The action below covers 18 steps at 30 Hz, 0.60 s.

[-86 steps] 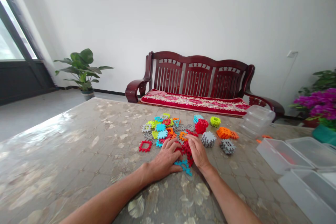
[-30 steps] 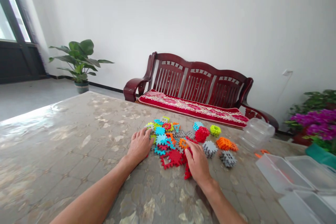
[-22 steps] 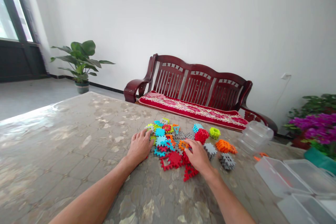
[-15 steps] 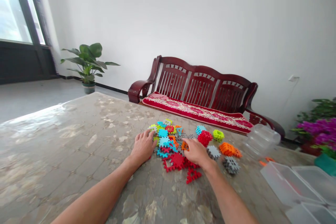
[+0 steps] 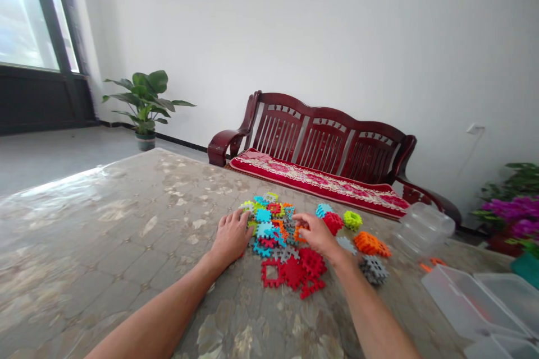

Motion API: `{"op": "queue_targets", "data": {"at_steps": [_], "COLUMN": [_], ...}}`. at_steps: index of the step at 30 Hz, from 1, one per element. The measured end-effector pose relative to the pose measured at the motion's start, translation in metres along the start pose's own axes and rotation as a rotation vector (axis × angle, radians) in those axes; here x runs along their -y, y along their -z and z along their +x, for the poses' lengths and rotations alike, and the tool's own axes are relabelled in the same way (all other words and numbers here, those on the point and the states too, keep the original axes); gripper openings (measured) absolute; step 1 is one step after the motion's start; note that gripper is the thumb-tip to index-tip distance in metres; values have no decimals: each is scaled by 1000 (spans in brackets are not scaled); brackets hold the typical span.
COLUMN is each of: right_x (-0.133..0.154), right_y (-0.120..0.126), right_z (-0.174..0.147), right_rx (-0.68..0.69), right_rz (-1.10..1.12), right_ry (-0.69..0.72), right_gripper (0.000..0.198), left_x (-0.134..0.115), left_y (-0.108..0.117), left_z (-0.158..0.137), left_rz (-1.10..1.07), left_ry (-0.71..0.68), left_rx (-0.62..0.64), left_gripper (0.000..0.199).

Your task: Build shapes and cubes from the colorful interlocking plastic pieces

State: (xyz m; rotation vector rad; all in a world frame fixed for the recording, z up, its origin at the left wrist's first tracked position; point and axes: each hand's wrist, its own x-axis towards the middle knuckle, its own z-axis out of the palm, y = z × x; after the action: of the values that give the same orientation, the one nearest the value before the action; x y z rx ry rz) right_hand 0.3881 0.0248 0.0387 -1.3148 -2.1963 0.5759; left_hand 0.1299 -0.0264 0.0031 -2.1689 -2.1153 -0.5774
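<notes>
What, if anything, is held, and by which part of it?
The right grip is at an orange piece; whether it holds its edge cannot be told. The left grip, palm down, shows nothing held.

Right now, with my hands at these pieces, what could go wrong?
The right hand is at an orange piece in the mixed pile; lifting that piece might drag its neighbours along.
The right forearm passes close to the dark grey stack, so a sideways swing could knock it.
The left hand rests at the pile's left edge and may push pieces out of place if it slides.
</notes>
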Motion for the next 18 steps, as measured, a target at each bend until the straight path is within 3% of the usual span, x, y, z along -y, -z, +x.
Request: {"op": "queue_targets", "data": {"at_steps": [4, 8, 12, 18], "right_x": [-2, -1, 10, 23], "right_y": [3, 1, -4, -6], "right_z": [7, -3, -18, -16], "right_rx": [-89, -184, -134, 12], "right_rz": [14, -148, -330, -516], "right_ry": [-10, -163, -309, -317], "right_gripper": [54, 46, 51, 62], "left_x": [0, 0, 1, 2], "left_y": [0, -1, -3, -4], "left_z": [0, 1, 1, 1], "left_rz": [1, -7, -3, -14], "left_ry": [1, -2, 5, 6], "left_rx": [1, -2, -6, -12], "left_gripper": [43, 42, 43, 43]}}
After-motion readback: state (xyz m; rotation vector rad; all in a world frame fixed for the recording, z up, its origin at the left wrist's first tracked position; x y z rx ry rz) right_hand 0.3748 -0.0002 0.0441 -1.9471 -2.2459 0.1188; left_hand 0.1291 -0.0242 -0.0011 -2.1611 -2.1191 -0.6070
